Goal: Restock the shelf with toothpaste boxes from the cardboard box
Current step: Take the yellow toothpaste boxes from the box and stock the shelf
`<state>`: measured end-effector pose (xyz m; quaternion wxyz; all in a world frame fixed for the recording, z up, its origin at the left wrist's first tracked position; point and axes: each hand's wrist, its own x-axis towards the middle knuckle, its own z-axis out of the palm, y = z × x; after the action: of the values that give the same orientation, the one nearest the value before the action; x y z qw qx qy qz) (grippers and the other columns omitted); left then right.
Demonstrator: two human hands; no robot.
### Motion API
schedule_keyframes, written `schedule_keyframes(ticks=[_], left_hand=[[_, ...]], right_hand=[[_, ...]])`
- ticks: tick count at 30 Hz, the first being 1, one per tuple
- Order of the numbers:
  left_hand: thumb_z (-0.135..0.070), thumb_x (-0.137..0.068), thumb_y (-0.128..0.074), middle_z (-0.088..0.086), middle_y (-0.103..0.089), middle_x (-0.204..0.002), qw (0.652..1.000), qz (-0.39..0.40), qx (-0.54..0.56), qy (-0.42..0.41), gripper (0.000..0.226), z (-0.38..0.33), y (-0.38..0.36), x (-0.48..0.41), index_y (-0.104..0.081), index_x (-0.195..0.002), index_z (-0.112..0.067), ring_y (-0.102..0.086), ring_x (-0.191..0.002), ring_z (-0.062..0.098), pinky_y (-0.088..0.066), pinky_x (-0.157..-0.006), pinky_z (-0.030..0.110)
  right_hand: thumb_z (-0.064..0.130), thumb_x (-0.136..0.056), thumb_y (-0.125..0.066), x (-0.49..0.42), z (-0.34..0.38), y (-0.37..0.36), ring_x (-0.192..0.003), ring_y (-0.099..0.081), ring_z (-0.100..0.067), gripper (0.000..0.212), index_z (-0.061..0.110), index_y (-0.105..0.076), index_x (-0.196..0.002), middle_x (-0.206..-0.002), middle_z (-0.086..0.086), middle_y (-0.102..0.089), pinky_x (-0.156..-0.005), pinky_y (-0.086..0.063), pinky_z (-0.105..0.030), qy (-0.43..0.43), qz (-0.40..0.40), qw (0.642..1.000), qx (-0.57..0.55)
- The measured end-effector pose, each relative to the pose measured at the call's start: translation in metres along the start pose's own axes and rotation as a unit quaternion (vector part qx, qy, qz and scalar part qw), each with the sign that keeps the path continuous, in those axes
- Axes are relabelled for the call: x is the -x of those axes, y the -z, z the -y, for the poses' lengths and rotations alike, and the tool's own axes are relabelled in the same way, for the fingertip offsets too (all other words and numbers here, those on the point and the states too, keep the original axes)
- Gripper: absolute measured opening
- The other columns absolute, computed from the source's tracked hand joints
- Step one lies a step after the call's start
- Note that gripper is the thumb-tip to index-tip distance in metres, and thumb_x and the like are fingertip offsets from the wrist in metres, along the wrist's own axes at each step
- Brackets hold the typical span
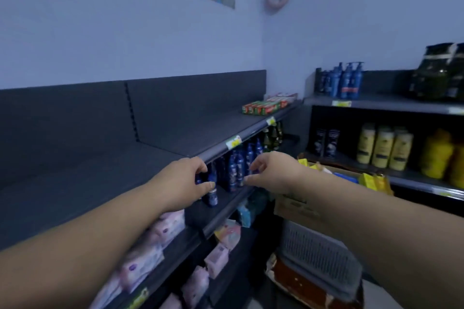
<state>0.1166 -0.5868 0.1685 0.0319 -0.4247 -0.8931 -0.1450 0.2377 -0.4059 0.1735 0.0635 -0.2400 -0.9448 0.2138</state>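
1. On my feed, the toothpaste boxes [266, 106] (green and red, with paler ones behind) lie in a short row at the far right end of the top shelf [175, 128], against the corner. The rest of that dark shelf board shows bare.
2. The cardboard box [293, 206] sits low on the right, on top of a grey plastic crate [319, 253]. My view of its open top is mostly cut off by the right forearm.
3. The left hand [185, 178] is at the front edge of the top shelf. Its fingers are curled and its thumb is apart from them. Small blue bottles [236, 170] on the shelf below show in that gap, and I cannot tell whether the hand grips one.
4. The right hand [271, 173] hovers just beside the same blue bottles, with its fingers loosely bent, its thumb spread away, and nothing held.
5. Neither hand has a toothpaste box, and both are well apart from the row.
6. Pink packs [165, 226] fill the lower shelves on the left, and yellow bottles [384, 148] stand on the right-hand rack.
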Motion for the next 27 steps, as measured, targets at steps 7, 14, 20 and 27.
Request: schedule_keyframes(ticks=[7, 14, 20, 27], left_hand=[[-0.051, -0.09, -0.056, -0.001, -0.035, -0.146, 0.996, 0.032, 0.024, -0.077, 0.061, -0.12, -0.067, -0.043, -0.034, -0.141, -0.026, -0.046, -0.124, 0.019, -0.042, -0.1, 0.034], [-0.052, -0.088, -0.056, -0.004, -0.032, -0.146, 0.993, 0.031, -0.001, -0.117, 0.066, -0.186, -0.125, -0.083, -0.029, -0.143, -0.028, -0.037, -0.132, 0.021, -0.036, -0.105, 0.041], [-0.051, -0.089, -0.055, -0.004, -0.027, -0.15, 0.986, 0.071, 0.01, -0.153, 0.069, -0.213, -0.174, -0.134, -0.025, -0.147, -0.027, -0.032, -0.136, 0.021, -0.033, -0.108, 0.04], [-0.049, -0.09, -0.056, -0.003, -0.029, -0.149, 0.972, 0.109, 0.035, -0.204, 0.066, -0.222, -0.214, -0.226, -0.027, -0.145, -0.028, -0.032, -0.135, 0.02, -0.032, -0.109, 0.038]], right_hand=[[0.052, -0.086, -0.064, 0.051, -0.144, 0.034, -0.123, -0.051, -0.026, 0.073, 0.023, -0.036, -0.146, -0.145, -0.004, -0.046, -0.091, -0.047, -0.034, -0.104, -0.051, 0.992, 0.056], [0.066, -0.078, -0.062, 0.082, -0.234, 0.036, -0.135, -0.033, -0.03, 0.091, 0.032, -0.021, -0.151, -0.15, -0.006, -0.032, -0.106, -0.038, -0.047, -0.262, -0.054, 0.961, 0.07], [0.058, -0.077, -0.068, 0.073, -0.281, 0.026, -0.134, -0.034, -0.029, 0.087, 0.034, -0.025, -0.149, -0.147, -0.005, -0.035, -0.107, -0.037, -0.05, -0.336, -0.048, 0.938, 0.068], [0.057, -0.077, -0.07, 0.006, -0.329, 0.03, -0.138, -0.032, -0.03, 0.091, 0.033, -0.022, -0.151, -0.153, -0.004, -0.03, -0.109, -0.037, -0.049, -0.394, -0.052, 0.915, 0.063]])
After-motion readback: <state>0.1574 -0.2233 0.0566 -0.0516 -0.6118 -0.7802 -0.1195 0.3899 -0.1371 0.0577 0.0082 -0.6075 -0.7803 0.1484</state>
